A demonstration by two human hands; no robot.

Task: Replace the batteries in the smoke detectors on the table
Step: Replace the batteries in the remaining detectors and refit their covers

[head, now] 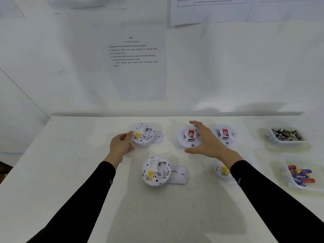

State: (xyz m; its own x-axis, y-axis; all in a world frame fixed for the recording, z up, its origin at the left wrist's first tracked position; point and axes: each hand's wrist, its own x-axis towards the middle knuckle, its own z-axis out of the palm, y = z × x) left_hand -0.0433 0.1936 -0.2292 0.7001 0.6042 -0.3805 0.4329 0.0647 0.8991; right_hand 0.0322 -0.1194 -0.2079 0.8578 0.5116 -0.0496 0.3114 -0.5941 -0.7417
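Left hand fingertips touching rim of far-left round white smoke detector, back up, battery bay open. Right hand fingers spread, open over face-up white detector with red sticker. Clear plastic battery trays far right on white table.
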